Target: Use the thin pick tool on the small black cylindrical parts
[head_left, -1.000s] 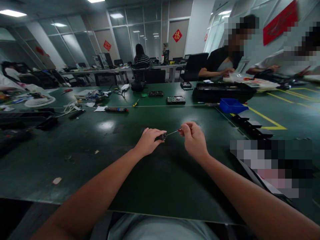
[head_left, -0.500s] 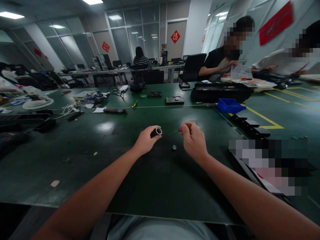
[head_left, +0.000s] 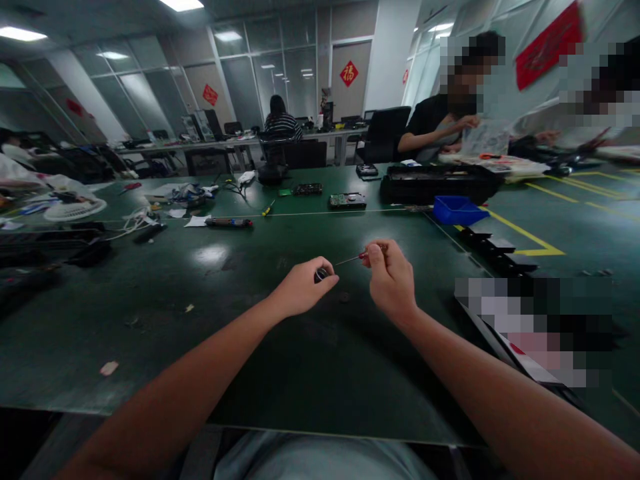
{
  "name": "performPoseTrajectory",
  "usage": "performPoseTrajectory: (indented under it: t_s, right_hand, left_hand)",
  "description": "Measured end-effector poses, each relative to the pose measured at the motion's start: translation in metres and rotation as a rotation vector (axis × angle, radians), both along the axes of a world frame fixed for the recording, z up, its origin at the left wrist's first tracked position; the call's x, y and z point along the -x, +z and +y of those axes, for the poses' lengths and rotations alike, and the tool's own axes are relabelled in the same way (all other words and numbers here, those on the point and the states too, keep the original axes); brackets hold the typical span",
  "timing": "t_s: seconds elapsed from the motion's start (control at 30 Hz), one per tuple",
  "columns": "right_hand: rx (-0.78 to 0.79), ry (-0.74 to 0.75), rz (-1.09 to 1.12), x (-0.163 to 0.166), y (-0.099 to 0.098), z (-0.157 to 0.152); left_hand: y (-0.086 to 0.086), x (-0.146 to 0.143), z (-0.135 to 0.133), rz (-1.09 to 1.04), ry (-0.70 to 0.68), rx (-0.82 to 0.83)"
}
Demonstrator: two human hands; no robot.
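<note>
My left hand [head_left: 301, 290] is closed around a small black cylindrical part [head_left: 321, 273], held just above the green table [head_left: 210, 313]. My right hand [head_left: 390, 280] pinches a thin screwdriver [head_left: 356, 258] with a red handle. Its metal tip points left and meets the open end of the cylinder. A tiny dark piece [head_left: 344, 297] lies on the table between my two hands.
A blue bin [head_left: 457, 210] and a long black tray [head_left: 433, 183] stand at the back right, with black blocks [head_left: 493, 250] along the yellow line. Circuit boards [head_left: 347, 199], tools and cables lie further back and left. Two people work at the far right, another sits behind.
Half a second ago the cylinder was tilted up, apart from the screwdriver, and a small piece lay on the table. Now the cylinder and the tip are back together.
</note>
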State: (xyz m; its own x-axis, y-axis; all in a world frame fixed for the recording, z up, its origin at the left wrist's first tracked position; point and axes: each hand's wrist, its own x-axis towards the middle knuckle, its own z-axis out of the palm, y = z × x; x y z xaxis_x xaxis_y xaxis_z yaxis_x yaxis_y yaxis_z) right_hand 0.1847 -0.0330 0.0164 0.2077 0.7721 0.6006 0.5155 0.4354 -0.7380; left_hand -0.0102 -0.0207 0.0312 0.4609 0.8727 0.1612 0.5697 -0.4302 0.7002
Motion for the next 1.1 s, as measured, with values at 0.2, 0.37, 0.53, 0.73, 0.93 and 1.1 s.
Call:
performPoseTrajectory:
  t_s: [0.2,0.37,0.53,0.73,0.93,1.1]
  right_hand:
    - [-0.018,0.007,0.010,0.000,-0.001,0.001]
    - [-0.005,0.015,0.013,-0.001,-0.001,0.001]
    - [0.002,0.016,0.016,-0.002,-0.001,0.001]
    - [0.014,0.027,0.015,-0.003,-0.002,0.002]
    - [0.035,0.034,0.018,-0.003,-0.003,0.003]
    - [0.056,0.033,0.014,-0.002,-0.005,0.004]
  left_hand:
    - [-0.006,-0.015,-0.001,0.402,-0.175,-0.125]
    - [-0.017,-0.023,0.009,0.539,-0.173,-0.123]
    - [-0.019,-0.021,0.017,0.414,-0.188,-0.033]
    - [-0.003,0.013,0.025,0.024,-0.098,0.246]
    - [0.008,0.086,0.031,-0.544,0.247,0.514]
    - [0.022,0.162,0.026,-0.995,0.594,0.561]
